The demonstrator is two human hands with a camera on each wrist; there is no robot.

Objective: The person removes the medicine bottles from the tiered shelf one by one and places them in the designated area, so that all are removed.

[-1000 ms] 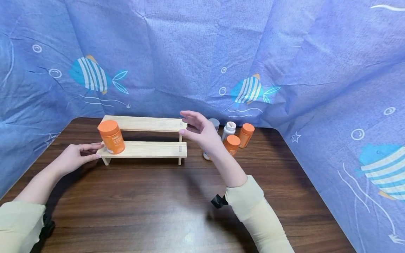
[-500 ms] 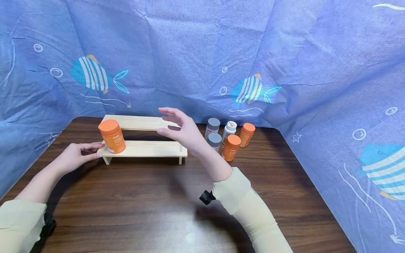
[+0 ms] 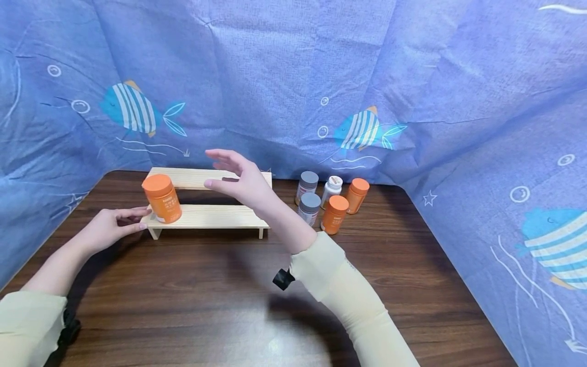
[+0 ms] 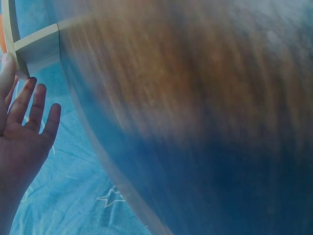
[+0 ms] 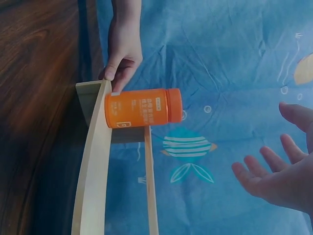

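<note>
A two-step wooden shelf (image 3: pixel 220 217) stands at the back left of the table. On the left end of its lower step sits an orange jar (image 3: pixel 163 203), upright, with an orange lid. My left hand (image 3: pixel 110 229) pinches that end of the step, beside the jar; in the right wrist view its thumb and forefinger meet the board's corner. The left wrist view shows the hand's other fingers (image 4: pixel 36 110) extended. Above the shelf hovers my right hand (image 3: pixel 245 181), fingers loosely bent and apart from the thumb, holding nothing. It hides part of the upper step (image 3: pixel 183 178).
Right of the shelf stands a cluster: two grey-lidded jars (image 3: pixel 309 181), a white bottle (image 3: pixel 332 189) and two orange jars (image 3: pixel 335 214). A blue fish-print curtain (image 3: pixel 275 92) hangs behind and beside the dark wooden table (image 3: pixel 206 306).
My right hand has moved left, away from the jar cluster to above the shelf, uncovering the grey-lidded jars. The left hand, the shelf and the jar on it have stayed put.
</note>
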